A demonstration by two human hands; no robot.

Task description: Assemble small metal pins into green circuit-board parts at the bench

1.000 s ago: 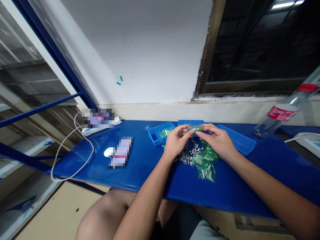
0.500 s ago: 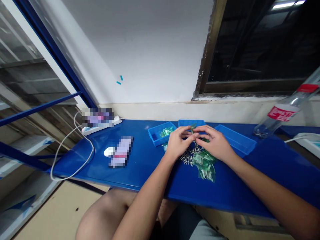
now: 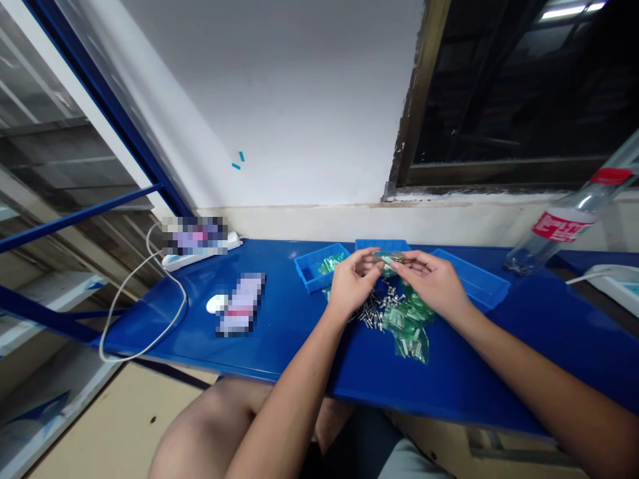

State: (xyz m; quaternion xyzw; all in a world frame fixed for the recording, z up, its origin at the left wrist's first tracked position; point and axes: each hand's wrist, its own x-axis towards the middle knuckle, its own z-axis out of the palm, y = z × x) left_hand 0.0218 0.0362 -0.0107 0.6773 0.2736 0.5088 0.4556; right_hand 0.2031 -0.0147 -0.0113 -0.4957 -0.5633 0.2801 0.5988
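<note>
At the left of the frame a white cable [image 3: 130, 313] loops over the edge of the blue table [image 3: 499, 372], running up to a white power strip [image 3: 200, 251]. Right of it lies a white mouse [image 3: 215, 304]. Near the centre sits a small blue tray [image 3: 312, 273] with green bags inside. The left hand [image 3: 352, 286] and right hand [image 3: 434, 285] meet just above centre, fingertips pinched on the two ends of a small clear bag [image 3: 387, 257] held above the table. Below them lie loose metal pins [image 3: 372, 313] and a heap of green bags [image 3: 412, 326]. A second blue tray [image 3: 476, 283] stands right of the hands. At the far right, a clear plastic bottle [image 3: 569, 223] leans by the window.
</note>
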